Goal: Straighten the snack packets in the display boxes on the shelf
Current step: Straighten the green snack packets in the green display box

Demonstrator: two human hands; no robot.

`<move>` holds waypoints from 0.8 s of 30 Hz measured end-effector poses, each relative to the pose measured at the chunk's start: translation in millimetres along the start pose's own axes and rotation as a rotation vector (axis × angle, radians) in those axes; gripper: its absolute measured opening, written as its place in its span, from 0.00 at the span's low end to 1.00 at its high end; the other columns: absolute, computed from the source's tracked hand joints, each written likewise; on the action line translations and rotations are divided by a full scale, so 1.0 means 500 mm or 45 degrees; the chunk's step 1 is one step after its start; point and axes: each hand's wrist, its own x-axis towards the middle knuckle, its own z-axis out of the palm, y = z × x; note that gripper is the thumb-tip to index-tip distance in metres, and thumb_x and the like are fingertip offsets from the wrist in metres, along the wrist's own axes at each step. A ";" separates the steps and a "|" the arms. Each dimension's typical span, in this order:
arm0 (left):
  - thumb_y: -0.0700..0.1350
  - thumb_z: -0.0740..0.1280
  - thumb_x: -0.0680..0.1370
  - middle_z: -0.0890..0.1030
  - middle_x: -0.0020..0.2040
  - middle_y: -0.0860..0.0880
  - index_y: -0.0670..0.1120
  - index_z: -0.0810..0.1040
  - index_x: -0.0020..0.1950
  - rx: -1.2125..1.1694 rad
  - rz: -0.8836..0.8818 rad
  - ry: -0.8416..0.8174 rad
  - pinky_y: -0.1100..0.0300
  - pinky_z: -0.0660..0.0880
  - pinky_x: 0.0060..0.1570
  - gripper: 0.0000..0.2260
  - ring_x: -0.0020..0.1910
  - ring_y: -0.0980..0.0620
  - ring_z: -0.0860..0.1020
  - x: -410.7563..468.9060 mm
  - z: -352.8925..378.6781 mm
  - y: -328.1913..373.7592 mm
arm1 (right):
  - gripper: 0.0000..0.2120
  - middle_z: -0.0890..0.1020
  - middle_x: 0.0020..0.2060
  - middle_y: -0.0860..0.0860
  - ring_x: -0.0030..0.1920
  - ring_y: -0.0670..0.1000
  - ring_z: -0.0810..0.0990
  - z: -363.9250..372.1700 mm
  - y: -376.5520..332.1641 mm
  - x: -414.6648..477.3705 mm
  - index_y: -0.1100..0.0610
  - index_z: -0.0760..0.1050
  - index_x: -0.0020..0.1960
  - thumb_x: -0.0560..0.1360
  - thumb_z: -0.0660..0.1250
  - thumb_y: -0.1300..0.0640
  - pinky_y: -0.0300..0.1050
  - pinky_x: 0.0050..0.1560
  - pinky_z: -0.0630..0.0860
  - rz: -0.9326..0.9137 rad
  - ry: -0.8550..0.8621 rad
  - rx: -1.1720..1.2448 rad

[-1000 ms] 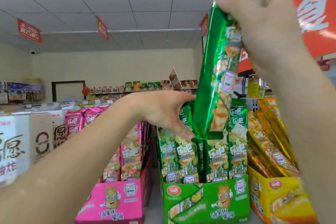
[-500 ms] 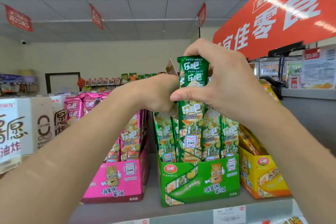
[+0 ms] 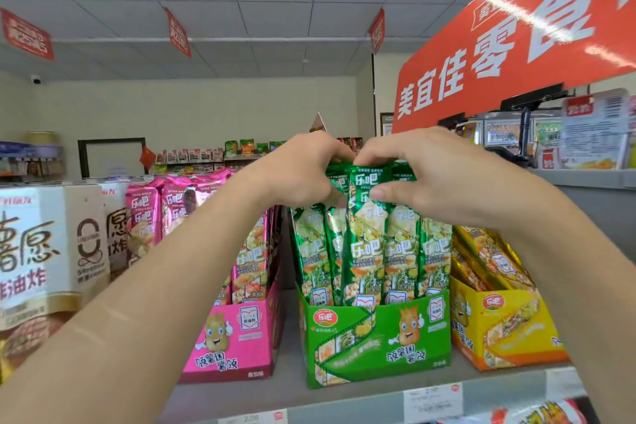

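A green display box (image 3: 378, 341) stands in the middle of the shelf with several tall green snack packets upright in it. My right hand (image 3: 423, 179) pinches the top of the front green packet (image 3: 366, 237), thumb on its face, and the packet's foot sits inside the box. My left hand (image 3: 299, 172) grips the tops of the green packets just behind and to the left. A pink box (image 3: 237, 337) of pink packets (image 3: 144, 213) stands to the left, a yellow box (image 3: 506, 330) of leaning yellow packets (image 3: 488, 258) to the right.
White and brown snack cartons (image 3: 44, 251) fill the shelf's far left. The shelf edge (image 3: 344, 403) carries price labels. A large red sign (image 3: 516, 38) hangs overhead at the right, with a counter (image 3: 585, 179) behind it. More shelves stand at the back.
My right hand brought the green packet down from high overhead and set it into the green box. My left hand stayed on the packet tops. The view has tilted down.
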 end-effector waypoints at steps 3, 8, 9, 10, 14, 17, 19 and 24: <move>0.41 0.74 0.73 0.81 0.55 0.55 0.50 0.77 0.67 -0.065 0.012 0.029 0.67 0.67 0.51 0.23 0.51 0.56 0.75 -0.001 0.001 -0.003 | 0.13 0.79 0.60 0.44 0.61 0.48 0.75 0.004 -0.003 0.003 0.44 0.75 0.60 0.76 0.70 0.51 0.45 0.58 0.70 0.011 -0.092 -0.056; 0.30 0.64 0.72 0.79 0.63 0.50 0.48 0.77 0.66 -0.272 -0.002 0.198 0.58 0.68 0.65 0.25 0.65 0.52 0.74 -0.005 -0.003 0.000 | 0.22 0.77 0.61 0.43 0.60 0.44 0.73 0.000 -0.007 0.005 0.39 0.69 0.66 0.75 0.71 0.49 0.43 0.59 0.69 -0.024 -0.088 -0.024; 0.28 0.61 0.71 0.80 0.62 0.51 0.48 0.78 0.65 -0.304 0.014 0.240 0.59 0.69 0.64 0.26 0.64 0.53 0.74 -0.006 -0.003 0.002 | 0.26 0.77 0.59 0.40 0.56 0.39 0.72 0.004 -0.010 0.003 0.38 0.67 0.68 0.73 0.72 0.48 0.40 0.55 0.67 -0.024 -0.061 0.021; 0.28 0.61 0.71 0.80 0.60 0.52 0.48 0.78 0.64 -0.317 0.039 0.265 0.61 0.68 0.62 0.26 0.63 0.54 0.74 -0.008 -0.002 0.005 | 0.31 0.75 0.56 0.39 0.54 0.37 0.70 0.009 -0.011 0.001 0.37 0.64 0.70 0.72 0.74 0.46 0.38 0.53 0.65 -0.013 -0.031 0.049; 0.33 0.63 0.70 0.80 0.55 0.54 0.50 0.76 0.64 -0.283 0.095 0.154 0.60 0.72 0.52 0.24 0.52 0.57 0.77 -0.024 -0.004 0.007 | 0.40 0.75 0.60 0.45 0.62 0.47 0.70 0.021 -0.004 -0.006 0.43 0.62 0.75 0.66 0.72 0.37 0.42 0.57 0.66 0.033 0.084 -0.080; 0.42 0.68 0.68 0.79 0.55 0.55 0.54 0.72 0.68 -0.228 0.061 0.107 0.60 0.73 0.47 0.28 0.49 0.57 0.77 -0.033 -0.008 0.004 | 0.39 0.78 0.59 0.43 0.61 0.49 0.73 0.009 -0.007 -0.012 0.43 0.70 0.69 0.61 0.63 0.28 0.51 0.61 0.69 0.077 0.069 -0.132; 0.40 0.73 0.69 0.78 0.63 0.54 0.55 0.70 0.71 -0.204 0.039 0.201 0.55 0.74 0.59 0.32 0.59 0.53 0.77 -0.035 -0.006 0.005 | 0.36 0.80 0.59 0.43 0.60 0.49 0.76 0.007 -0.008 -0.015 0.46 0.75 0.65 0.63 0.62 0.27 0.53 0.61 0.71 0.085 0.048 -0.088; 0.33 0.75 0.69 0.79 0.61 0.51 0.54 0.75 0.67 -0.643 -0.003 0.652 0.49 0.75 0.62 0.30 0.59 0.51 0.78 -0.043 -0.005 0.010 | 0.27 0.81 0.57 0.50 0.59 0.53 0.77 0.007 0.004 -0.021 0.52 0.78 0.61 0.69 0.68 0.36 0.52 0.59 0.73 0.076 0.067 -0.080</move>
